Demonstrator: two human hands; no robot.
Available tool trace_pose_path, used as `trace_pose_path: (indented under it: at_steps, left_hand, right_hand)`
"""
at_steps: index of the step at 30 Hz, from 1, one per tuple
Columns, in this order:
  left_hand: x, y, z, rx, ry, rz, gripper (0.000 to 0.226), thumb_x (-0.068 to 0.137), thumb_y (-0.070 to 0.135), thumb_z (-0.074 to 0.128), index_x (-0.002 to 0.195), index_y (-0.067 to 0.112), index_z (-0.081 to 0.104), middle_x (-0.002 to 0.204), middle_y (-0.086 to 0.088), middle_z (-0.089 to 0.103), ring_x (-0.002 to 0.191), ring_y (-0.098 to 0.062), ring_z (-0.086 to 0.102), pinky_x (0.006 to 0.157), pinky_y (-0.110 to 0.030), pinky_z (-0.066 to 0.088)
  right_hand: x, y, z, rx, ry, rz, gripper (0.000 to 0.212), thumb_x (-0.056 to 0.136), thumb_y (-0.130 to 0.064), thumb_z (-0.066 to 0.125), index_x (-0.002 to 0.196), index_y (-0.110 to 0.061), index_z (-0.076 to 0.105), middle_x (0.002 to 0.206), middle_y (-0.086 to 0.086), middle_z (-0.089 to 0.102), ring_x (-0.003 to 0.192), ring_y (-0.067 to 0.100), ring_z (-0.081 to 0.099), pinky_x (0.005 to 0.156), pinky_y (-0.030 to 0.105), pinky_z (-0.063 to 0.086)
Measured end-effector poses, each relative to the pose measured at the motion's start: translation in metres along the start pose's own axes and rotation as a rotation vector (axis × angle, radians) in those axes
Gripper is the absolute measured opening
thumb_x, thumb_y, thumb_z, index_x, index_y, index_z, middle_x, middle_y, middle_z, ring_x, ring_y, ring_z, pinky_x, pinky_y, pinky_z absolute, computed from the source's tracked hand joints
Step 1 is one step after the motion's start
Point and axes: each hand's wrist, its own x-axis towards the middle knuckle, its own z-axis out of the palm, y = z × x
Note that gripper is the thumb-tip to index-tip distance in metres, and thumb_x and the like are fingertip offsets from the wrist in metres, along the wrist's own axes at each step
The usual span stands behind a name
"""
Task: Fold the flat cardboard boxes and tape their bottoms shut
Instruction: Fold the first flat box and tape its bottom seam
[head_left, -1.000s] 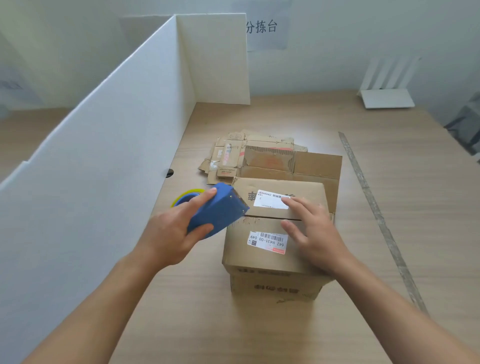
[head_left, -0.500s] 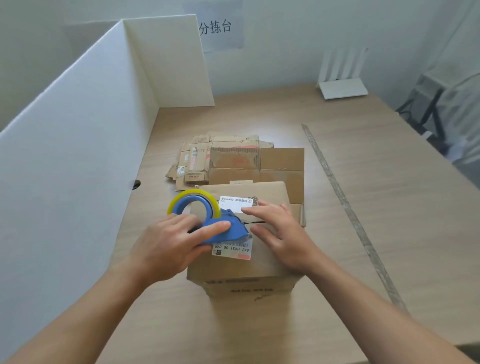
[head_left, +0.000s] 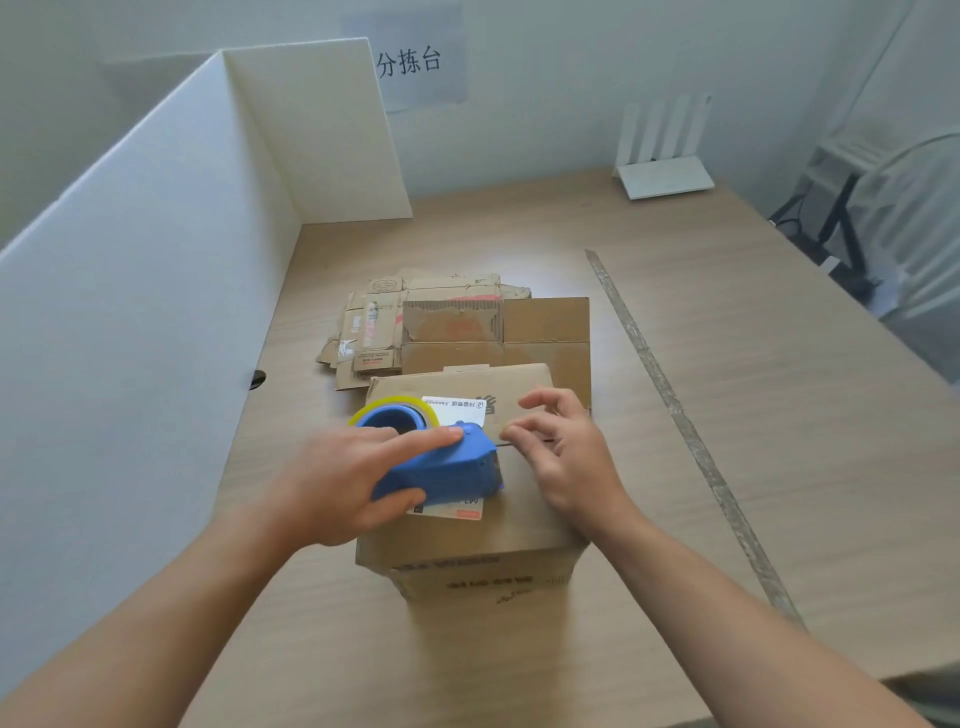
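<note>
1. The brown folded cardboard box (head_left: 519, 525) is standing on the pale wooden table (head_left: 753, 415), closed flaps facing up. It is sitting just in front of a pile of flattened brown cardboard boxes (head_left: 452, 322).
2. The left hand (head_left: 337, 478) is gripping the blue plastic tape dispenser (head_left: 441, 467) and holding it down on the flaps by the seam.
3. The right hand (head_left: 566, 457) is hovering at the flaps beside the dispenser, fingers loosely curled, holding nothing visible.
4. The box is probably feeling light and hollow, with flaps sagging under pressure, so bracing near the stiffer edges is looking wisest.
</note>
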Motion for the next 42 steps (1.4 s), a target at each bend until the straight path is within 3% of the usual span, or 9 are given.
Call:
trace_pose_path:
  at_steps: [4,8,12,21,29,33,36,39,42]
  left_hand:
    - [0.002,-0.006,-0.001,-0.008,-0.025,-0.034,0.065,0.085,0.061,0.039,0.145,0.06,0.015,0.109,0.011,0.07,0.087,-0.015,0.066,0.063,-0.027,0.051]
    - [0.011,-0.002,-0.002,0.073,-0.03,0.013,0.066,0.084,0.053,0.052,0.146,0.052,0.027,0.106,0.014,0.071,0.083,-0.013,0.069,0.056,-0.022,0.048]
    - [0.01,0.0,-0.001,0.045,-0.019,0.011,0.063,0.085,0.057,0.042,0.146,0.052,0.026,0.104,0.013,0.071,0.083,-0.016,0.069,0.055,-0.027,0.052]
    - [0.011,-0.001,-0.002,0.051,-0.051,-0.002,0.07,0.084,0.054,0.052,0.147,0.054,0.021,0.107,0.015,0.07,0.085,-0.015,0.069,0.057,-0.025,0.05]
    - [0.011,-0.001,-0.001,0.055,-0.042,-0.011,0.065,0.085,0.061,0.038,0.147,0.055,0.019,0.108,0.016,0.069,0.086,-0.013,0.068,0.058,-0.023,0.049]
    - [0.011,-0.001,-0.001,0.025,-0.055,-0.038,0.065,0.084,0.063,0.035,0.145,0.059,0.014,0.111,0.016,0.068,0.093,-0.014,0.067,0.062,-0.029,0.054]
    - [0.011,0.001,-0.003,0.028,-0.058,-0.041,0.064,0.084,0.062,0.036,0.145,0.056,0.017,0.109,0.015,0.069,0.091,-0.014,0.067,0.06,-0.029,0.054]
    - [0.012,0.002,-0.003,0.044,-0.046,-0.04,0.064,0.084,0.059,0.04,0.146,0.053,0.021,0.108,0.015,0.07,0.088,-0.013,0.068,0.057,-0.025,0.051]
    - [0.012,0.002,-0.004,0.044,-0.054,-0.057,0.065,0.084,0.06,0.039,0.146,0.054,0.02,0.106,0.015,0.07,0.085,-0.011,0.067,0.056,-0.018,0.045]
  right_hand:
    - [0.001,0.015,-0.026,0.202,0.158,0.224,0.015,0.093,-0.02,0.067,0.082,-0.014,0.074,0.115,-0.009,0.053,0.101,-0.007,0.056,0.084,0.007,0.045]
    - [0.005,0.035,-0.054,0.472,0.22,0.524,0.022,0.098,-0.012,0.057,0.078,-0.009,0.064,0.115,0.021,0.063,0.105,0.025,0.064,0.091,0.043,0.057]
    - [0.013,0.039,-0.053,0.379,0.093,0.635,0.021,0.1,-0.021,0.052,0.081,-0.017,0.06,0.092,0.004,0.066,0.086,0.015,0.067,0.063,0.033,0.053]
    - [0.019,0.045,-0.038,0.375,0.082,0.707,0.022,0.096,-0.023,0.063,0.077,-0.016,0.054,0.056,-0.005,0.059,0.05,0.011,0.055,0.05,0.025,0.042]
    - [0.023,0.053,-0.023,0.407,0.046,0.797,0.025,0.098,-0.027,0.06,0.077,-0.016,0.053,0.058,-0.003,0.055,0.053,0.015,0.05,0.049,0.023,0.044]
    - [0.022,0.052,-0.021,0.446,-0.038,0.911,0.027,0.096,-0.042,0.061,0.094,-0.016,0.056,0.08,0.0,0.064,0.064,0.017,0.059,0.054,0.027,0.051]
    - [0.02,0.053,-0.023,0.271,0.075,0.788,0.027,0.091,-0.039,0.067,0.104,-0.019,0.054,0.103,0.0,0.061,0.09,0.019,0.062,0.064,0.033,0.056]
    - [0.018,0.044,-0.02,-0.086,0.201,0.421,0.009,0.091,-0.025,0.063,0.086,-0.024,0.055,0.086,-0.004,0.06,0.082,0.017,0.058,0.064,0.026,0.043]
    - [0.019,0.033,-0.012,-0.035,0.153,0.386,0.017,0.094,-0.036,0.061,0.086,-0.021,0.057,0.083,-0.007,0.062,0.08,0.013,0.059,0.065,0.026,0.046]
